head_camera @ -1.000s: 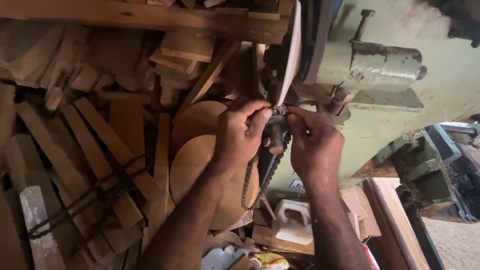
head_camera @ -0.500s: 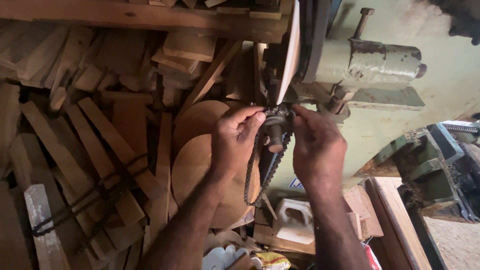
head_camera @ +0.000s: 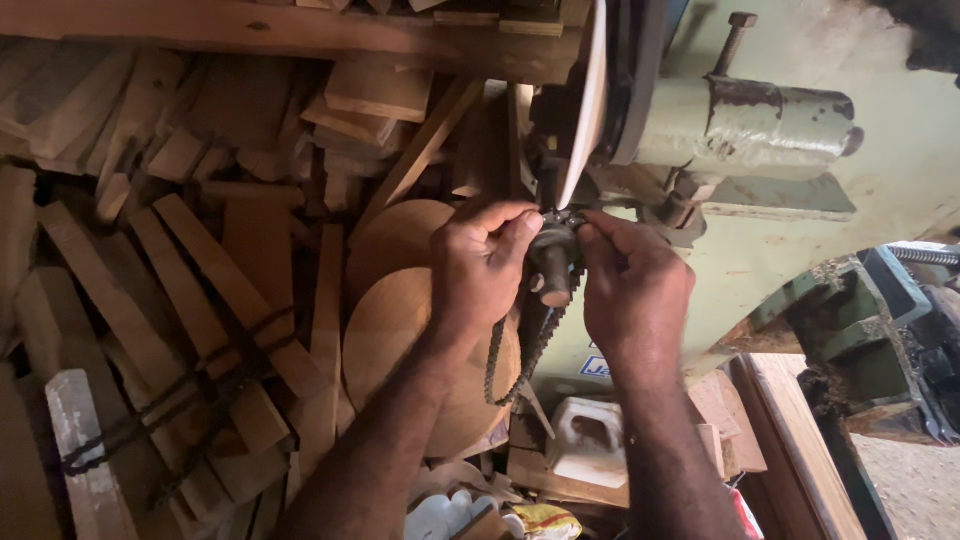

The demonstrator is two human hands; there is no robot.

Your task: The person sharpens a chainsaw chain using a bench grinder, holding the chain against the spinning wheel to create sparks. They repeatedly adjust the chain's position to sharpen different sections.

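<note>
Both hands up at the small sprocket shaft (head_camera: 553, 262) on the pale green machine (head_camera: 800, 230). Left hand (head_camera: 480, 265) pinches the top of the drive chain (head_camera: 520, 350) where it goes over the sprocket, thumb and fingertips closed on it. Right hand (head_camera: 632, 290) comes in from the other side, fingertips touching the same spot at the top of the shaft; grip looks closed on the chain, though the exact contact is partly hidden by the fingers.

Chain hangs as a slack loop below and between the hands, bottom of the loop in front of a round wooden disc (head_camera: 400, 350). Second round disc (head_camera: 395, 235) just above that one, left of the left hand.

Directly above the hands: a pale disc wheel (head_camera: 585, 110) seen edge-on. Far left of the left hand: a heap of wood offcuts (head_camera: 180, 260). Below the right forearm: a white plastic jug (head_camera: 590, 440).
</note>
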